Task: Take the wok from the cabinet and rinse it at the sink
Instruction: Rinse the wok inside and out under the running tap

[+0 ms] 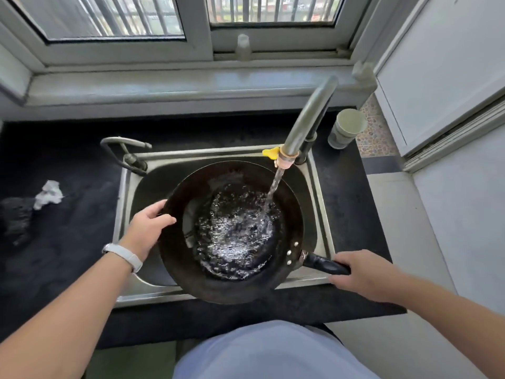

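Shirt: pale blue, lowest in view, against the counter's front edge.
Right hand: fingers wrapped around the end of the wok's black handle, over the sink's front right corner.
Left hand: gripping the wok's left rim, thumb over the inside edge, fingers curled under the outside; a white band sits on the wrist.
Wok: dark and round, held over the sink basin, its front edge reaching past the sink's front rim; three rivets show where the handle joins.
Water: bubbling pool in the wok's bottom, fed by a stream landing right of centre.
Sink: steel, set in a black counter.
Tap: long grey spout reaching from the back right over the wok, running; a yellow tab sticks out just beside its nozzle.
Small tap: at the sink's back left corner, its spout pointing right.
Tissue: crumpled, white, on the counter well left of the sink.
Cup: pale green, on the counter just right of the tap's base.
Window: farthest back, above a grey sill, bars outside the glass.
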Tool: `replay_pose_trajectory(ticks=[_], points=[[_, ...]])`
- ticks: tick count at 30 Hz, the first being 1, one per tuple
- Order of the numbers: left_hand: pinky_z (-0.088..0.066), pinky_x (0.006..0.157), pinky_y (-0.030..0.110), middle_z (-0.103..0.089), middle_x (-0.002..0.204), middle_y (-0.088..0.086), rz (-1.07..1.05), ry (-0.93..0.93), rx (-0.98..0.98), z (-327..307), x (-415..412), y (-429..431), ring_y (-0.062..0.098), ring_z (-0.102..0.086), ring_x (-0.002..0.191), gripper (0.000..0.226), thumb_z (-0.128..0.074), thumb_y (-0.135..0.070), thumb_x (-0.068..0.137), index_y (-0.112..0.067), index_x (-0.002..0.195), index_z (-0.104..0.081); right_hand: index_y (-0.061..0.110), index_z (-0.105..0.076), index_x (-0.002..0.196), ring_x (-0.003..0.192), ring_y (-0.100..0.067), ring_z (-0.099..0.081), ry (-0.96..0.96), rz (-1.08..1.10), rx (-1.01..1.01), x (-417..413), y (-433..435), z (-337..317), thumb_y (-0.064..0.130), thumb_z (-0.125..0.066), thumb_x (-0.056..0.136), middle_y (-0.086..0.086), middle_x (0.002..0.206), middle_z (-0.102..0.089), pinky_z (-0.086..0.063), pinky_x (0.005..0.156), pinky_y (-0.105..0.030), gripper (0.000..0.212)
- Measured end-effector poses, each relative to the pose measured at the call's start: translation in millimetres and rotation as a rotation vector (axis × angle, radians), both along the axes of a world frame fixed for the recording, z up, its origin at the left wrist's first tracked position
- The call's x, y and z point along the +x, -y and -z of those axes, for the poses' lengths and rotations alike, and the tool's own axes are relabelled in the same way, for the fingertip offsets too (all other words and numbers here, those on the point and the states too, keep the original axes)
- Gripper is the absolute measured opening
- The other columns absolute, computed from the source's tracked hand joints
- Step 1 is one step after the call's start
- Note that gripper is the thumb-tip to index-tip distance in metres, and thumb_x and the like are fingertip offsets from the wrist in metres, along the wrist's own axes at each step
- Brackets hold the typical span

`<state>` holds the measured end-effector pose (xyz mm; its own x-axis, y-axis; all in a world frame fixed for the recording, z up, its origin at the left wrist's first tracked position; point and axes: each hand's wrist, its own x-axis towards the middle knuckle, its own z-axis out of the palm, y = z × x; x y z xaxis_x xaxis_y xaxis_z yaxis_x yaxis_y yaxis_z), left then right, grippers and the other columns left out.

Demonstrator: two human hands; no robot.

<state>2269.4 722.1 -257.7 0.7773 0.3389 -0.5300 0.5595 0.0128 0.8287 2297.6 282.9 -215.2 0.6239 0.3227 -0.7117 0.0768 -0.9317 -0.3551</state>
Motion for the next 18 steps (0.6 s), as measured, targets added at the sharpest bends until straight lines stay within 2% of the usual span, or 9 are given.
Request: replay_pose_trajectory(ticks=[2, 6, 7, 10, 12, 16, 18], points=[[-0.052, 0.083, 0.030, -0.077, 0.100, -0.003, 0.002, 0.021, -0.007, -4.2, -2.8, -8.7, 0.016, -0.069, 0.094, 0.043, -0.057, 0.004, 0.085, -0.032, 0.098, -0.076, 0.030, -0.063, 0.081, 0.064, -0.016, -0.063, 0.033, -0.046, -0.007, 6.7, -9.7, -2.6, 0.043, -0.066, 0.085, 0.003, 0.071, -0.066, -0.045, 0.055, -0.027, 0.014], [-0.048, 0.073, 0.021, -0.076, 0.079, -0.018, -0.063, 0.062, -0.025, -15.3, 0.1, -13.5, -0.003, -0.069, 0.077, 0.063, -0.049, 0.007, 0.088, -0.048, 0.072, -0.076, 0.029, -0.059, 0.080, 0.062, -0.012, -0.061, 0.125, -0.119, -0.033, 24.7, -28.6, -9.2, 0.044, -0.063, 0.085, 0.004, 0.070, -0.065, -0.049, 0.058, -0.031, 0.016], [-0.049, 0.075, 0.022, -0.076, 0.079, -0.018, -0.091, 0.068, -0.029, -17.5, 2.5, -14.7, -0.001, -0.069, 0.080, 0.062, -0.049, 0.007, 0.087, -0.047, 0.074, -0.077, 0.030, -0.059, 0.080, 0.062, -0.012, -0.061, 0.146, -0.132, -0.037, 29.1, -32.7, -10.7, 0.045, -0.063, 0.086, 0.004, 0.069, -0.065, -0.050, 0.059, -0.032, 0.017], [-0.051, 0.091, 0.037, -0.075, 0.108, 0.008, -0.130, 0.100, -0.070, -19.5, 11.9, -22.1, 0.022, -0.067, 0.099, 0.046, -0.049, 0.005, 0.083, -0.023, 0.109, -0.075, 0.031, -0.056, 0.080, 0.061, -0.012, -0.060, 0.199, -0.166, -0.054, 41.2, -39.7, -14.1, 0.048, -0.061, 0.087, 0.004, 0.069, -0.064, -0.048, 0.058, -0.032, 0.019], [-0.050, 0.097, 0.041, -0.072, 0.113, 0.010, -0.130, 0.103, -0.083, -20.3, 18.0, -25.1, 0.024, -0.066, 0.102, 0.045, -0.049, 0.003, 0.081, -0.017, 0.115, -0.072, 0.033, -0.056, 0.081, 0.060, -0.011, -0.060, 0.222, -0.169, -0.065, 46.7, -38.9, -14.9, 0.049, -0.060, 0.088, 0.006, 0.069, -0.064, -0.049, 0.057, -0.031, 0.018], [-0.052, 0.075, 0.025, -0.077, 0.097, -0.003, -0.110, 0.112, -0.100, -24.9, 28.2, -20.6, 0.013, -0.070, 0.093, 0.047, -0.044, 0.004, 0.085, -0.026, 0.103, -0.075, 0.031, -0.057, 0.087, 0.059, -0.012, -0.062, 0.308, -0.176, -0.111, 52.4, -35.0, -13.9, 0.052, -0.057, 0.088, 0.004, 0.069, -0.066, -0.053, 0.060, -0.034, 0.021], [-0.051, 0.074, 0.022, -0.077, 0.100, -0.003, -0.095, 0.121, -0.116, -26.7, 30.2, -18.0, 0.010, -0.070, 0.094, 0.048, -0.041, 0.003, 0.087, -0.027, 0.105, -0.073, 0.031, -0.056, 0.088, 0.059, -0.012, -0.061, 0.353, -0.194, -0.131, 54.8, -35.1, -13.4, 0.052, -0.056, 0.089, 0.005, 0.068, -0.065, -0.051, 0.058, -0.032, 0.021]])
